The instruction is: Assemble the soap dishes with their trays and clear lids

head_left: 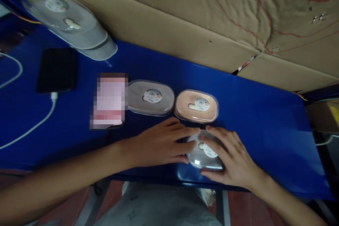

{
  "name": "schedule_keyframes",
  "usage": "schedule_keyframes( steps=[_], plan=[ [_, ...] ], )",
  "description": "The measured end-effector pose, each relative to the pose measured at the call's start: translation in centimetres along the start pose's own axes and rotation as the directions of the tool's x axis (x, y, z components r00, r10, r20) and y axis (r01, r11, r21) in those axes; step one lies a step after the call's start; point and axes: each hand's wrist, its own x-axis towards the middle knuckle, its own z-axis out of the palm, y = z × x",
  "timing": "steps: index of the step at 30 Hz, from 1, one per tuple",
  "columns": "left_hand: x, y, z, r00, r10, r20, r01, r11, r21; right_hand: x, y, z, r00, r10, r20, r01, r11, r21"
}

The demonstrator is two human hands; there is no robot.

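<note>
A grey oval lunch box (197, 159) with a clear lid and a round white label lies flat near the table's front edge. My right hand (233, 155) spans its right end, thumb at the near side and fingers over the lid and far rim. From the left, my left hand (161, 141) reaches to the same box. Its fingers are spread, with tips on or right beside the lid's left end. Just behind sits a peach oval lunch box (185, 107), closed. Left of that lies another closed grey lunch box (136, 97), close against it.
A phone with a blurred screen (111, 100) lies left of the boxes. Farther left is a black phone (57, 70) on a white cable (47, 116). Stacked grey boxes (92, 44) stand at the back left. Brown cardboard (164, 17) walls the rear of the blue table (254, 113).
</note>
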Motion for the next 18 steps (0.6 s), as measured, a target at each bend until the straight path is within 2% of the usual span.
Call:
schedule_keyframes(
  steps=[12,18],
  plan=[
    [0.0,0.8,0.6,0.996,-0.063,0.070,0.070,0.992,-0.104,-1.4,-0.2,0.1,0.993,0.095,0.069,-0.100,0.993,0.068],
    [-0.1,0.8,1.2,0.996,-0.061,0.060,0.069,0.988,-0.141,-1.6,-0.9,0.6,0.989,0.147,0.033,-0.148,0.987,0.061]
  ],
)
